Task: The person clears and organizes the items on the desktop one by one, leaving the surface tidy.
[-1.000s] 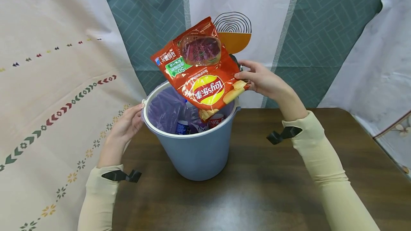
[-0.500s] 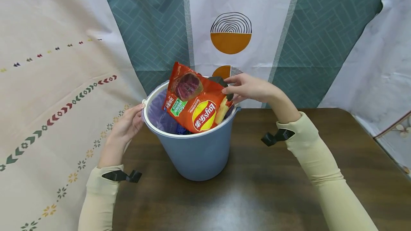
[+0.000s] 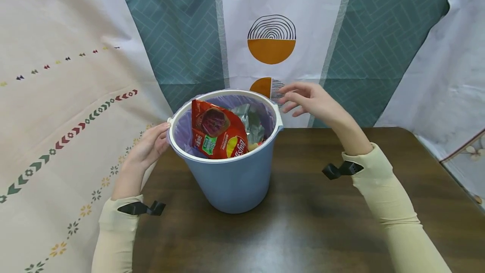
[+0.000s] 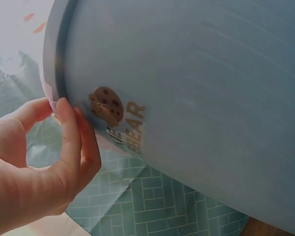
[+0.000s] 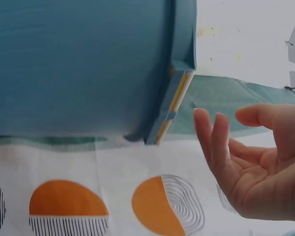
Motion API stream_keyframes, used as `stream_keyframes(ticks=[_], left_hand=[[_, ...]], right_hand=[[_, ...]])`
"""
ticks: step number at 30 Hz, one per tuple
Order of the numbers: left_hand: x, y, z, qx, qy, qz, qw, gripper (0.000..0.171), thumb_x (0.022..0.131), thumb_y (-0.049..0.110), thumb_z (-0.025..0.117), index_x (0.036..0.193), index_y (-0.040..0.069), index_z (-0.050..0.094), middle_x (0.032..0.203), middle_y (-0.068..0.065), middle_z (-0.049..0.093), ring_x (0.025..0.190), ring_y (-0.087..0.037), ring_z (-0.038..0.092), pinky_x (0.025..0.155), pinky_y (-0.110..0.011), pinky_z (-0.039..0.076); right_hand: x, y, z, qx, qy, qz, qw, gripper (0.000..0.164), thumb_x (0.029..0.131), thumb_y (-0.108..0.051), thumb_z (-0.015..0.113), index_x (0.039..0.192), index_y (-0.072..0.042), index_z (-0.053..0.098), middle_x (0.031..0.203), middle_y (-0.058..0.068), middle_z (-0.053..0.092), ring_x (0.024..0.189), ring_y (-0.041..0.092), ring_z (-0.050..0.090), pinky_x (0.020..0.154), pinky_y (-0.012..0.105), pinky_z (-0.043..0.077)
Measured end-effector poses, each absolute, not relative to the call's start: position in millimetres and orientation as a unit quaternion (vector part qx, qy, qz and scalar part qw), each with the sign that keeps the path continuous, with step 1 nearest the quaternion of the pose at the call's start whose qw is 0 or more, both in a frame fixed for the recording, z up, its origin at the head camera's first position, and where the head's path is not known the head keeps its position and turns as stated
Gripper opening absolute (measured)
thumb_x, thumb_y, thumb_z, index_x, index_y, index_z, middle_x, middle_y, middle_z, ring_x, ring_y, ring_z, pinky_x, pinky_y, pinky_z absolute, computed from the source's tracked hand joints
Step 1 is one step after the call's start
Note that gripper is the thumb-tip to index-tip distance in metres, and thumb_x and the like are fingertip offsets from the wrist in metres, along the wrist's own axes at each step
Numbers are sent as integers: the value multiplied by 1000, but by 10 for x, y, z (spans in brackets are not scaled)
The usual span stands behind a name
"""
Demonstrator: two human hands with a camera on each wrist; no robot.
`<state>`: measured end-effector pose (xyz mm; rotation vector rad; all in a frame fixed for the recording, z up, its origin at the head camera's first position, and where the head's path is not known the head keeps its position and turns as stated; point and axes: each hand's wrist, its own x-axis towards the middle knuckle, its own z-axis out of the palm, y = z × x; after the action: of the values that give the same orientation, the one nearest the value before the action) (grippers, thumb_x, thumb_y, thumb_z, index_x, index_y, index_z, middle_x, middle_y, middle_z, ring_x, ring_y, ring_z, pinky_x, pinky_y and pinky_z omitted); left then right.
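A blue trash can with a white rim and a purple liner bag stands on the table. Inside it leans a red Lay's chip bag, with its silvery back part beside it. At the can's left rim my left hand pinches the edge between thumb and fingers; the left wrist view shows this hand at the rim near a cookie bear print. My right hand hovers right of the rim, apart from it, fingers loosely bent and holding nothing, as the right wrist view of this hand confirms.
The dark wooden table spreads in front and to the right of the can. Behind hangs a patterned curtain, and a cream cloth with printed motifs drapes along the left side.
The chip bag went down from above the can into it, and my right hand let go and drew back to the right. My left hand stayed at the rim.
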<state>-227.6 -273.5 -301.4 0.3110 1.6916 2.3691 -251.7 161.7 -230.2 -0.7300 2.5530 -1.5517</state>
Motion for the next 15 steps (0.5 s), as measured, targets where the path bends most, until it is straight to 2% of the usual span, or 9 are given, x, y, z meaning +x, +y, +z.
stream_keyframes(ticks=[5,9,12,15], left_hand=[[-2303,-2714,-2992,105,579,801,106,18,96,13,46,100,8,63,86,2,67,75,-6,65,68,-15,56],[-2309,-2704,-2990,85,600,789,102,20,97,25,45,107,9,50,90,3,64,78,-5,63,69,-16,56],[-2306,-2689,-3035,60,636,764,90,28,96,36,44,109,11,42,89,5,62,77,-4,61,69,-17,55],[-2317,-2680,-3154,53,694,715,66,37,95,43,41,110,10,45,85,9,60,77,-1,60,72,-17,55]], right_hand=[[-2434,1834,-2433,-227,836,-499,-22,31,93,-36,51,118,-19,56,105,2,64,87,17,66,70,31,59],[-2388,1975,-2602,-220,842,-491,-42,30,93,-31,51,118,-16,55,106,5,64,86,15,65,70,30,58],[-2327,2070,-2761,-215,869,-444,-45,32,94,-29,51,123,-15,51,112,7,63,94,17,63,76,31,57],[-2257,2167,-2938,-216,898,-381,-43,38,94,-28,49,130,-15,45,121,8,58,105,21,59,85,38,54]])
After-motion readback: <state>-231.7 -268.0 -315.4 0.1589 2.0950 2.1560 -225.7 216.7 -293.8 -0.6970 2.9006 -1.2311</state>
